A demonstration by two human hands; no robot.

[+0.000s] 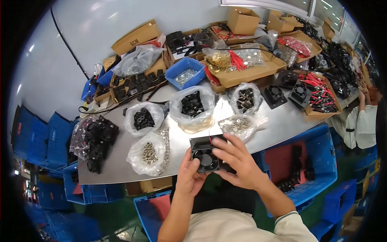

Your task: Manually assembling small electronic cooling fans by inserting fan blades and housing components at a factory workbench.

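– Currently, what is in hand?
– One black axial fan in a square housing [207, 161], held above the near edge of the steel table [115, 158]. Taken as the clock's centre below.
– State of the left hand?
– My left hand [189, 172] is gripping the fan at its 8 o'clock corner, thumb lapped over the front.
– And the right?
– My right hand [241, 163] reaches across from 3 o'clock, fingers spread on the face, near a thin red wire [210, 139] at 12. Whether it clamps the housing or merely touches it, I cannot tell.
– Record the nearby stock.
– Clear plastic bag of metal nuts [134, 158] at 9 o'clock; bag of black rings [130, 119] at 10; larger bag of black parts [176, 107] between 11 and 12. Behind that last one, a blue bin of screws [173, 73]. Another bag of small dark parts [235, 99] sits at 1, with a bag of metal washers [258, 121] just on the near side of it.
– Similar units?
– Two more black fans [275, 97] I note toward 2 o'clock, beside a cardboard box of red and black leads [334, 107]. A heap of black units [100, 139] lies at 9, beyond the nuts.
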